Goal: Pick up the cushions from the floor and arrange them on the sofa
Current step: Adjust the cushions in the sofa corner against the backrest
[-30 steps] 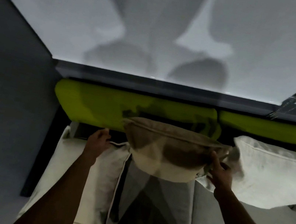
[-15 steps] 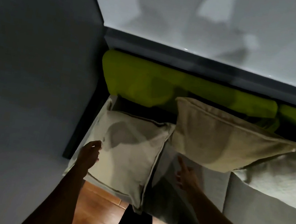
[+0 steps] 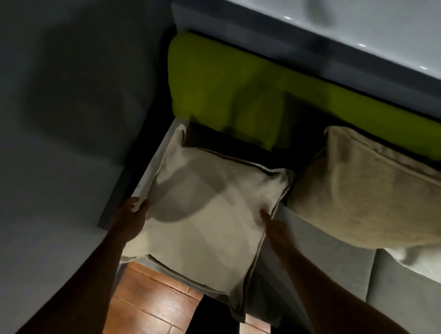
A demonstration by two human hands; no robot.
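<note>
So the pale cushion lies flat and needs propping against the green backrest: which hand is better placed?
Probably the left hand: it curls round the pale cushion's edge, while the right hand only rests against its side.

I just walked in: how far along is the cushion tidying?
The tan cushion already leans on the green backrest. Both hands, left hand and right hand, flank the cream cushion, lying flat on the sofa seat. It looks unpropped yet.

cream cushion (image 3: 204,222) flat on sofa (image 3: 343,261) seat (overhanging), tan cushion (image 3: 382,192) leaning
</note>
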